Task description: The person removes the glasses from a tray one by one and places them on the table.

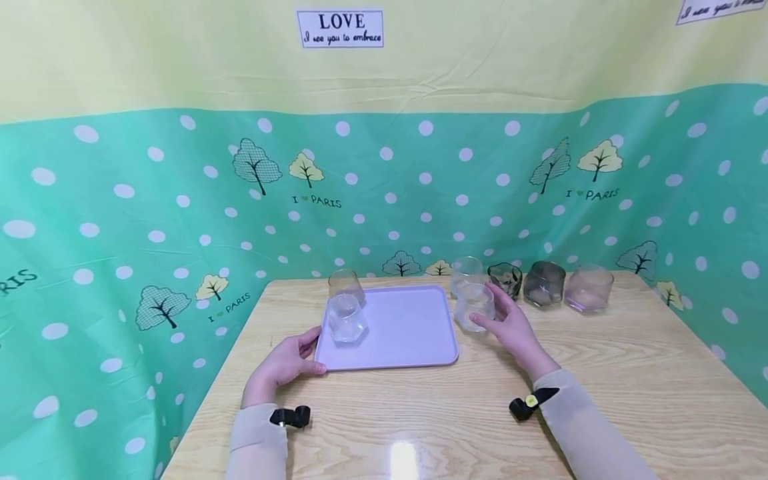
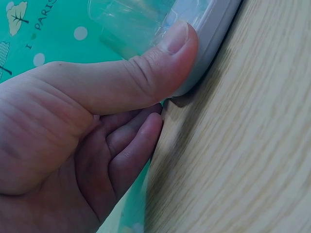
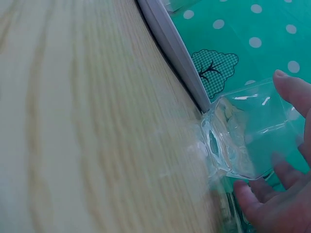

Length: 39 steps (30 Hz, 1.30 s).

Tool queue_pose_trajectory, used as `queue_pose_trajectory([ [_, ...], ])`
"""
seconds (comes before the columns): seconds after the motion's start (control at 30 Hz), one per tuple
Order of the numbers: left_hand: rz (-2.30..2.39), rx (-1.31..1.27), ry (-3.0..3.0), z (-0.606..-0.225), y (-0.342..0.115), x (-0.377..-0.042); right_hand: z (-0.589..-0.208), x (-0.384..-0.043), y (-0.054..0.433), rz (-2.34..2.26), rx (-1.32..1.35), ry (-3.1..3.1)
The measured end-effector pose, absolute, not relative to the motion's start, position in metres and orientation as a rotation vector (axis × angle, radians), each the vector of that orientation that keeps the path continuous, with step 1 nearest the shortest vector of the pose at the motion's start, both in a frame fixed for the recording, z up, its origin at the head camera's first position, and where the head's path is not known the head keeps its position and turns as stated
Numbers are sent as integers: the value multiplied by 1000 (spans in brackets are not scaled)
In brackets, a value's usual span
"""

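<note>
Seven glasses (image 1: 589,289), one tray (image 1: 408,327)

The glasses divide by colour: three clear glasses (image 1: 348,327) (image 1: 465,272) (image 1: 471,303), two dark glasses (image 1: 505,279) (image 1: 544,285), one amber glass (image 1: 345,283) and one pink glass (image 1: 589,289). There is one worktop (image 1: 372,407). One left hand (image 1: 287,363) and one right hand (image 1: 510,327) show, two in all, along with two sleeves (image 1: 255,440) (image 1: 588,420) and two wrist cameras (image 1: 302,417) (image 1: 521,408). Printed labels (image 1: 340,29) (image 1: 720,9) number two, one of them cut off at the edge of view.
</note>
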<state>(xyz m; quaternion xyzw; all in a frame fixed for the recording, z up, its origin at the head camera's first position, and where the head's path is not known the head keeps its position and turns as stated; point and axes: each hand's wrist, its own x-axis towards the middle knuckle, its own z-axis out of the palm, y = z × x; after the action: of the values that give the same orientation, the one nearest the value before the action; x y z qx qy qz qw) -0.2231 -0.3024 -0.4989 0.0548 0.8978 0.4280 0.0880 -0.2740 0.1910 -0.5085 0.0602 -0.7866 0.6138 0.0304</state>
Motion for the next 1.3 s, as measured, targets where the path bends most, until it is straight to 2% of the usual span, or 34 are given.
queue_pose_trajectory([
  [0.23, 1262, 174, 2673, -498, -301, -222, -505, -272, 189, 1849, 199, -2377],
  [0.47, 1269, 184, 2670, -497, -303, -221, -498, -269, 179, 1618, 193, -2317],
  [0.73, 1276, 154, 2668, -500, -304, -224, -483, -256, 151, 1479, 327, -2228],
  [1.07, 1292, 160, 2661, -502, -306, -227, -476, -236, 93, 1449, 485, -2088],
  [1.3, 1319, 165, 2649, -503, -306, -226, -492, -229, 34, 1727, 536, -2236],
])
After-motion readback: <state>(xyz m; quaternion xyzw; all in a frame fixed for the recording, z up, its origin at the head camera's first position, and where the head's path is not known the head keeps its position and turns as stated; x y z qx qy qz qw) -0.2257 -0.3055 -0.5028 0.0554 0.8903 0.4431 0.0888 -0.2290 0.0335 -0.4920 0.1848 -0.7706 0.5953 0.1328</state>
